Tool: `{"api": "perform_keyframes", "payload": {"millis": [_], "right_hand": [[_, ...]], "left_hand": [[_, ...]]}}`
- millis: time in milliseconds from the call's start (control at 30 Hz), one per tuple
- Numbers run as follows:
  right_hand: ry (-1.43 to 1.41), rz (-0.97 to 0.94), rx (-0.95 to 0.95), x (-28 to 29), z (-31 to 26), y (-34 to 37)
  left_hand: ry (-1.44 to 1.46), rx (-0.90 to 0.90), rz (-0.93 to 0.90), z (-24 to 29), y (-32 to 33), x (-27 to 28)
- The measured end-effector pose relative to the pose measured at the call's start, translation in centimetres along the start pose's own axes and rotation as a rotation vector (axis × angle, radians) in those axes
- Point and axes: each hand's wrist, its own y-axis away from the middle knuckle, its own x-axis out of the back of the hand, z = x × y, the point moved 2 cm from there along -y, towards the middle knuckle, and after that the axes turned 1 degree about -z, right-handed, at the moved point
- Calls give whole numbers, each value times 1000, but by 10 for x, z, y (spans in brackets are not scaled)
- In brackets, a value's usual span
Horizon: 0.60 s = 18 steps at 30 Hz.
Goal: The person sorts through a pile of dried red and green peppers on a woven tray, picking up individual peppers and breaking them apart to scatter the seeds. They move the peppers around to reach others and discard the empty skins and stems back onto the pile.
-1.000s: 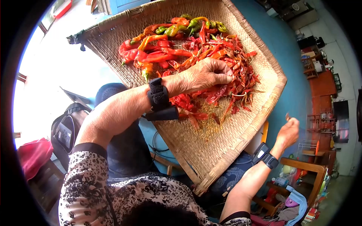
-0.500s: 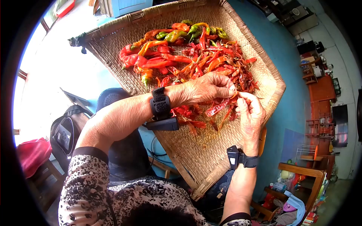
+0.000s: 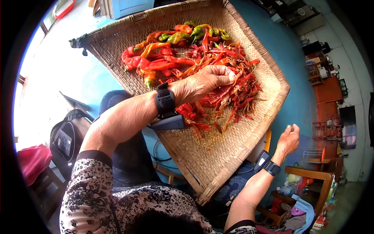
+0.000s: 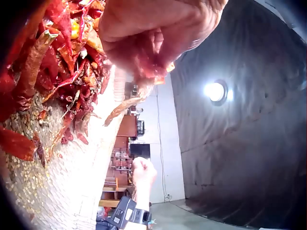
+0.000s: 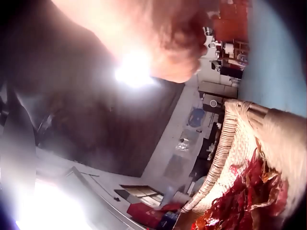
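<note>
Field notes, from my end of the feed. Woven tray (image 3: 243,136) sits askew in front of the person, one corner toward the body, another out to the right. Heap of dried peppers (image 3: 243,93) lies inside that right corner, in a jumble with no single long axis. Larger red peppers (image 3: 157,65) lie left of it, several lengthwise left to right; green peppers (image 3: 177,38) sit by the far edge. Loose seeds (image 3: 210,137) are scattered on the weave between heap and near corner.

Left hand (image 3: 206,81): the nearer one, directly over the heap, reaching in from the left. Thumb and fingers are curled together, pinching a red-orange pepper piece (image 4: 160,81). A dry tapering strip (image 4: 122,109) shows just beneath; I can't tell if it is the same piece.

Right hand (image 3: 287,142): outside the tray, past its near-right edge, well apart from the heap. Fingers look bent; I can't tell whether they hold anything, and my right wrist view is blurred there.

Writing: none I can read. Dark units on the left wrist (image 3: 168,123) and right wrist (image 3: 261,160) give no legible brand; the black bag's panel (image 3: 64,141) is too small to make out.
</note>
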Motion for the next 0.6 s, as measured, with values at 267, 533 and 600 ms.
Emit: {"api": "perform_keyframes", "payload": {"millis": [267,533,600], "right_hand": [[-1245,-669,116,2,-86,29],[-1426,-768,135,3,-142,62],[-1457,-673,99,5,-134,58]], "left_hand": [[-35,-31,-117,-7,0,-11],[-183,-9,-167,-12,7,-18],[-121,15,-119,-7,10,-17]]}}
